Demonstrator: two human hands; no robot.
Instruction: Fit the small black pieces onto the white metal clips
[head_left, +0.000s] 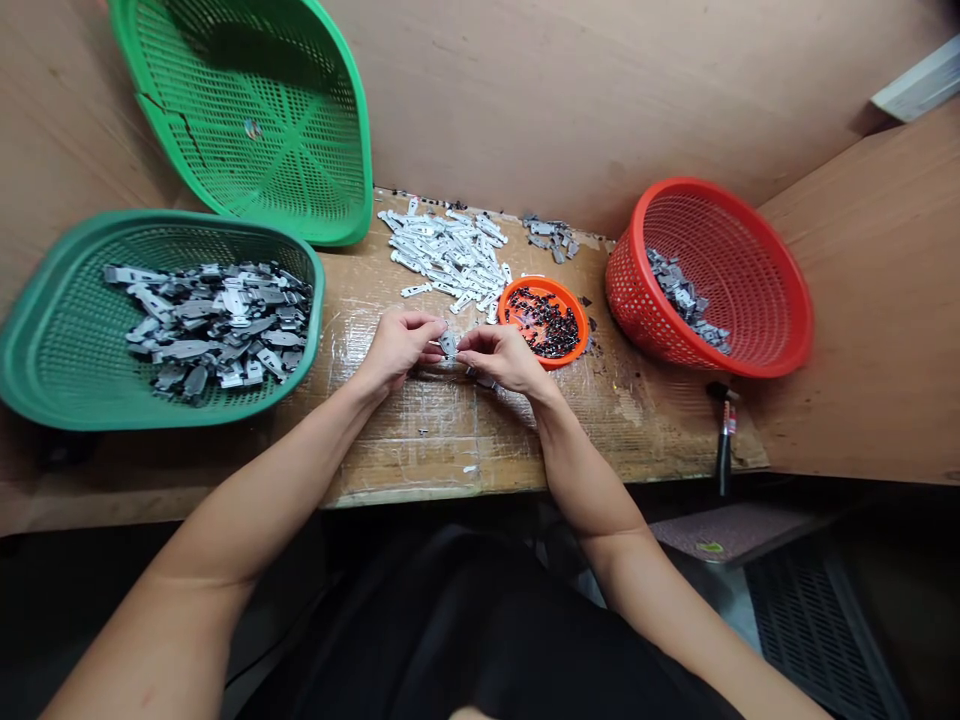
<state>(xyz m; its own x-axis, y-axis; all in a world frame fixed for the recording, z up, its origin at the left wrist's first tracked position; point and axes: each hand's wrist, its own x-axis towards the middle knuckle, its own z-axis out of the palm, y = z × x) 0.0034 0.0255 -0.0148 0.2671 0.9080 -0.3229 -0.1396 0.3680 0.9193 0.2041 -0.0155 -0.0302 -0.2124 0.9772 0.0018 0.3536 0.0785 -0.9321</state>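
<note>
My left hand [405, 345] is closed, its thumb and fingers pinching a small grey metal plate [448, 344] above the front half of the bench. From the other side my right hand [504, 356] meets the plate with pinched fingertips; whatever lies between them is too small to make out. Just right of that hand sits an orange dish [582, 335] of small dark pieces. Behind the hands spreads a pile of long white-silver metal pieces [450, 250]. Part of another metal piece shows under my right hand.
A dark green basket [45, 330] of metal pieces stands left, with a bright green basket [360, 150] leaning behind it. A red basket [780, 300] holding grey pieces is at right. Small grey plates [551, 238] lie behind. A black-handled tool [724, 450] lies at the front edge.
</note>
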